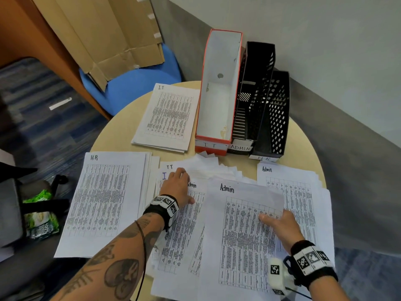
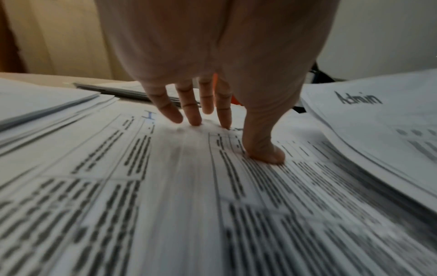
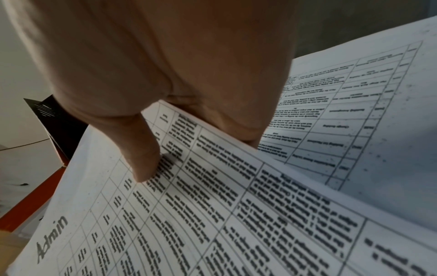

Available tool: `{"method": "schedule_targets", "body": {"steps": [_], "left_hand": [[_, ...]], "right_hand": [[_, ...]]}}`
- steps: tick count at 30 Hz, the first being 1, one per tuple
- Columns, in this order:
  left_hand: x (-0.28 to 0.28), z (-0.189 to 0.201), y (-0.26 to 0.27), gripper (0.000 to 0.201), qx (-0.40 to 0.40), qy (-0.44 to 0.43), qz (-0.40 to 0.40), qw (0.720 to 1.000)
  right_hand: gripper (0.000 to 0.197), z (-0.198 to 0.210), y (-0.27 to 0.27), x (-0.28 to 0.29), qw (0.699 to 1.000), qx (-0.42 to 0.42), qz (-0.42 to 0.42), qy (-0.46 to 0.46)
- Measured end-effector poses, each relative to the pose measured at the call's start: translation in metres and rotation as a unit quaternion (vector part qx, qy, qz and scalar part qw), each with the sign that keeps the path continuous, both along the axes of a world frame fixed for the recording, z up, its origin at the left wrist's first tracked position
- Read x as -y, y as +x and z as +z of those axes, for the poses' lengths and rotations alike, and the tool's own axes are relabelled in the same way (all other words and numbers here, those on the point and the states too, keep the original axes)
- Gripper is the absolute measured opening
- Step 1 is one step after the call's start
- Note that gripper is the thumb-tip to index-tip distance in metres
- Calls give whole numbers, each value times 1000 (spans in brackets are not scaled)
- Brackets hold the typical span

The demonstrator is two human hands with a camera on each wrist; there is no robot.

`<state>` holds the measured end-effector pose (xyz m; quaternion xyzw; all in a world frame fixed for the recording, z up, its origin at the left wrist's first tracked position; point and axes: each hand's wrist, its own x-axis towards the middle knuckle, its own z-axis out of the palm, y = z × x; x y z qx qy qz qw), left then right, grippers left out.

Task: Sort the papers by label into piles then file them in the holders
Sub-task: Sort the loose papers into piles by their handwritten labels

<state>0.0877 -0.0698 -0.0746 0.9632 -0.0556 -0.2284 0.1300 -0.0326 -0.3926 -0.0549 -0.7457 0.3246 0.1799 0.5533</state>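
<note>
Three sorted piles lie on the round table (image 1: 121, 127): I.T pile (image 1: 167, 118) at the back, H.R pile (image 1: 102, 198) on the left, Admin pile (image 1: 293, 192) on the right. An unsorted stack (image 1: 184, 231) lies fanned out in the middle. My left hand (image 1: 176, 185) (image 2: 246, 142) presses flat on that stack, fingers spread beside a blue "I". My right hand (image 1: 280, 224) (image 3: 196, 149) pinches an Admin sheet (image 1: 243, 235) (image 3: 212, 214), thumb on top and fingers beneath, and holds it raised over the Admin pile (image 3: 354, 112).
Three holders stand at the back: an orange and white one marked IT (image 1: 217, 94), a black one marked ADMIN (image 1: 256, 94), a black mesh one marked HR (image 1: 275, 118). A blue chair (image 1: 134, 83) carries flattened cardboard (image 1: 108, 40). Green packets (image 1: 41, 213) lie at the left.
</note>
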Motion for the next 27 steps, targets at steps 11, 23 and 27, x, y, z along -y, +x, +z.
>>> {"method": "schedule_targets", "body": {"steps": [11, 23, 27], "left_hand": [[1, 6, -6, 74, 25, -38, 34, 998], [-6, 6, -52, 14, -6, -272, 186, 944], [1, 6, -58, 39, -95, -421, 224, 874]], "right_hand": [[32, -1, -2, 0, 1000, 2, -20, 14], [40, 12, -8, 1, 996, 36, -16, 81], [65, 10, -6, 4, 993, 46, -24, 111]]}}
